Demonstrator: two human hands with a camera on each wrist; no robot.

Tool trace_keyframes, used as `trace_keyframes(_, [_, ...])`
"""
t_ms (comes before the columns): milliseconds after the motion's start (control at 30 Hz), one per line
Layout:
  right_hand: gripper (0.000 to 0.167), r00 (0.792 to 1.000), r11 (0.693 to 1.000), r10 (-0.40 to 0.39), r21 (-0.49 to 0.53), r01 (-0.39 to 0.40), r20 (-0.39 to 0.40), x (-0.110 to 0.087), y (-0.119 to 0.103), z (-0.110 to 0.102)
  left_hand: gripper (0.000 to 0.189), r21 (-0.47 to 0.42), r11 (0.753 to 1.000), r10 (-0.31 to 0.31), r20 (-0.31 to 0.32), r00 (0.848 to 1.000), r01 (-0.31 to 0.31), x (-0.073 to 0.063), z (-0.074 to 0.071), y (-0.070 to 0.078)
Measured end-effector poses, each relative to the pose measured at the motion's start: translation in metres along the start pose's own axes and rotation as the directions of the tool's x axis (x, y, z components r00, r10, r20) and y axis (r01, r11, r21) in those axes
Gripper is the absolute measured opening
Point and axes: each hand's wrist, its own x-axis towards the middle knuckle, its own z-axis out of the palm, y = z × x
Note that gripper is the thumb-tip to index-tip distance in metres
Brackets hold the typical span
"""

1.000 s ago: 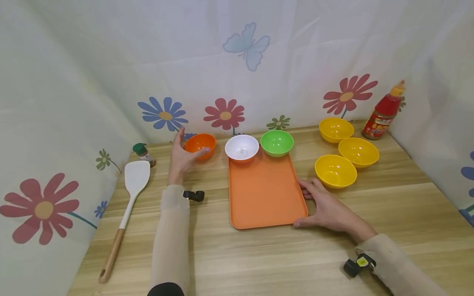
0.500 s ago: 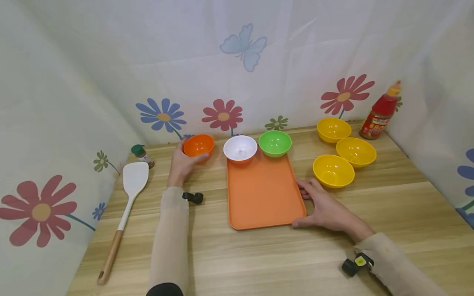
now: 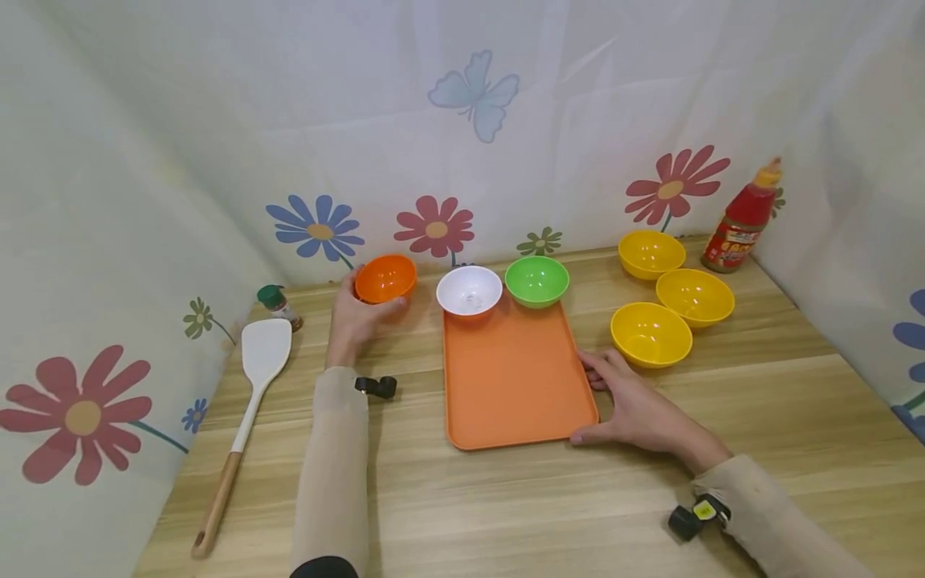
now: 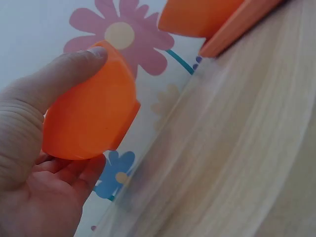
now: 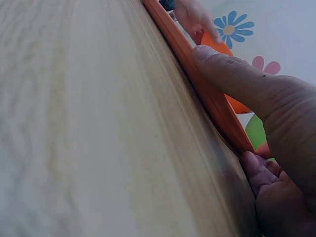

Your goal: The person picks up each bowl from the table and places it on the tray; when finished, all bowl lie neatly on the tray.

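My left hand (image 3: 354,323) grips an orange bowl (image 3: 386,278) at the back left, thumb on the near side and fingers behind. In the left wrist view the bowl (image 4: 94,111) is held tilted, its base apart from the wooden table (image 4: 212,148). An orange tray (image 3: 516,381) lies flat in the middle. Around its near right corner my right hand (image 3: 636,405) holds it, thumb at the front edge and fingers along the right side. At the tray's far end stand a white bowl (image 3: 470,291) with an orange outside and a green bowl (image 3: 537,281).
Three yellow bowls (image 3: 651,335) stand close together right of the tray. Behind them is a red sauce bottle (image 3: 740,225). On the left lie a white spatula (image 3: 264,353) with a wooden handle and a small green-capped jar (image 3: 278,305). A flowered curtain (image 3: 347,120) borders the table.
My left hand has closed on the orange bowl and raised it slightly. The right hand has stayed at the tray's corner, and the tray has not moved.
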Motion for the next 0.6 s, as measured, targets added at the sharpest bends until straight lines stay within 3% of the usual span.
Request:
trace_keyframes(133, [0.132,1.0,1.0,0.002,0.003,-0.002,0.003,0.0,-0.001,-0.001,0.117,-0.004,1.0,0.008,-0.016,1.0,-0.008,-0.003,-0.003,0.012])
trace_keyframes(433, [0.132,1.0,1.0,0.003,0.0,-0.003,0.001,0.001,-0.003,-0.003,0.107,-0.154,0.975,0.157,-0.04,0.987,-0.161,-0.011,-0.013,0.047])
trace_keyframes(600, [0.132,1.0,1.0,0.0,0.004,0.0,0.004,0.0,-0.001,-0.001,0.107,-0.224,0.961,0.166,-0.008,0.986,-0.164,-0.018,-0.013,0.062])
